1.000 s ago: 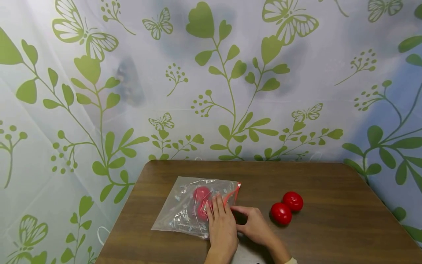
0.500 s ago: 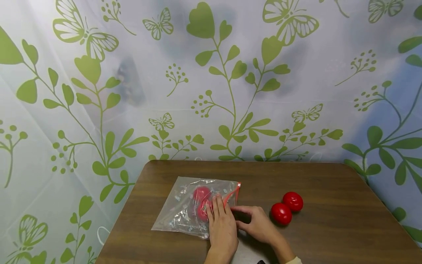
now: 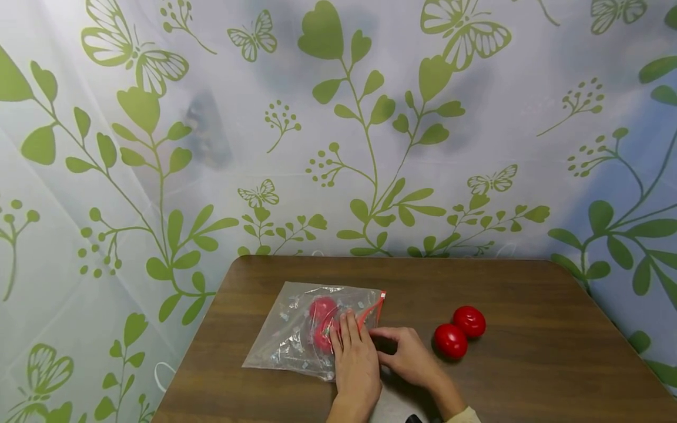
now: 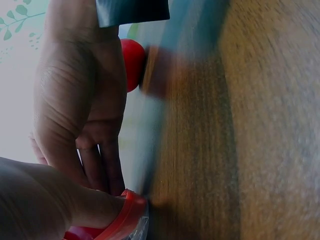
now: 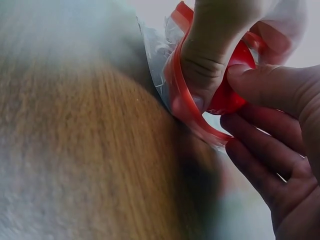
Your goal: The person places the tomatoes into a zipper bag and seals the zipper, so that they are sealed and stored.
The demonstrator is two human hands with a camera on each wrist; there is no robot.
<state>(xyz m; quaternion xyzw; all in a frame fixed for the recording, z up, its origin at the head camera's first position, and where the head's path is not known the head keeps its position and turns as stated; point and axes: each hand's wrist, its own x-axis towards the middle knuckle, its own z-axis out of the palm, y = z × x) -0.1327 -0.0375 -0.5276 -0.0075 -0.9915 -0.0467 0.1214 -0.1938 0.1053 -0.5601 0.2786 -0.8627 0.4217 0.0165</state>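
Note:
A clear zip bag (image 3: 272, 343) with a red slider strip lies on the table, holding two glossy red tomatoes (image 3: 321, 308). My left hand (image 3: 357, 370) lies over its right part, fingers straight and together. Its thumb (image 4: 95, 205) sits inside the red-edged mouth, holding up the edge. My right hand (image 3: 412, 358) is at that mouth. In the right wrist view, the right thumb (image 5: 265, 82) and fingers hold a red tomato (image 5: 227, 97) inside the opening, beside the left thumb. In the head view, the left hand hides this tomato.
Two more shiny red tomatoes (image 3: 451, 342) touch each other on the brown wooden table (image 3: 539, 352), right of my right hand. A patterned cloth (image 3: 338, 147) with green leaves and butterflies hangs behind the table. A pale area shows below the hands.
The hands hardly move. My right hand's thumb and wrist shift slightly; the bag and loose tomatoes stay where they were.

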